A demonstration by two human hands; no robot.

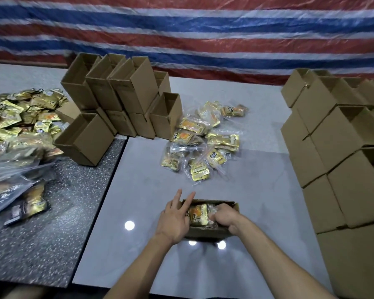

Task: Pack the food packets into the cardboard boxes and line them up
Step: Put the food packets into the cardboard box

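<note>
Nearest the person, on the pale grey table, stood one open cardboard box with food packets lying inside. Left hand: fingers straight and spread, resting on the box's left end. Right hand: fingers curled down among the packets; whether it gripped one could not be told. Beyond the box, mid-table: a loose pile of bagged packets. Left, on a dark speckled table: a larger heap of gold packets. Farther back: empty boxes, stacked. Right side: a second stack of boxes. Behind all, a striped tarpaulin.
</note>
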